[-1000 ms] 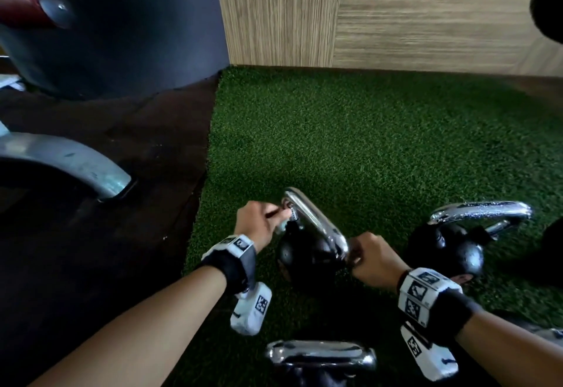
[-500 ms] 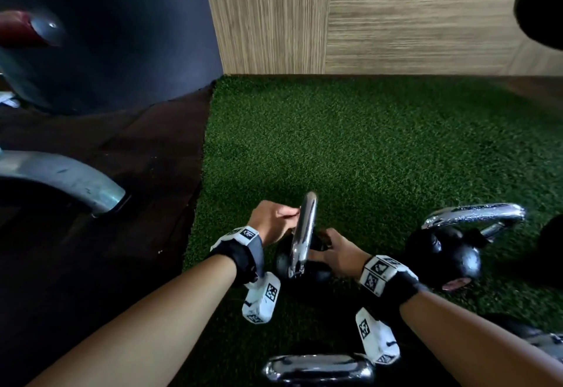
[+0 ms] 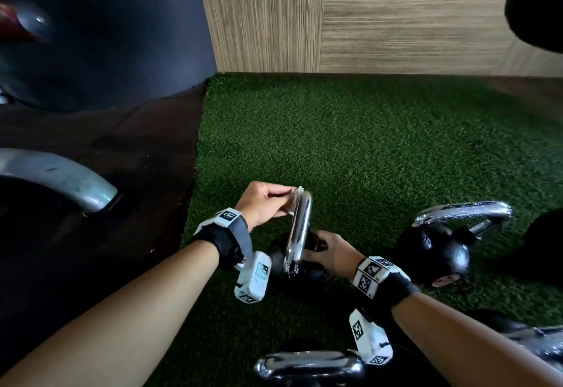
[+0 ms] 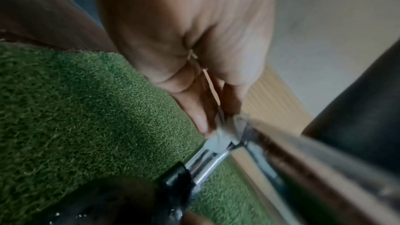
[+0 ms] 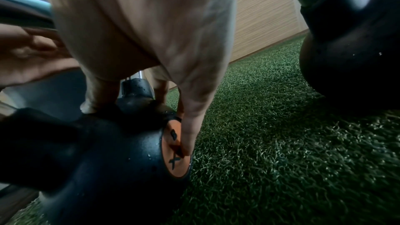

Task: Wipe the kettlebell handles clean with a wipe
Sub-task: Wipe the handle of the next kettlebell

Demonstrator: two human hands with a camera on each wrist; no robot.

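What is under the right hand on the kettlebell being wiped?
The right hand grips the black kettlebell at the foot of its handle; a fingertip lies on the orange label, hiding part of its marking. The palm covers the ball's top.

Three kettlebells (image 3: 300,228) plainly, perhaps a fourth; one wipe (image 3: 294,200); two hands (image 3: 265,203).

The left hand (image 4: 184,40) pinches a blurred wipe (image 4: 218,139), seemingly against the chrome handle (image 4: 206,162).
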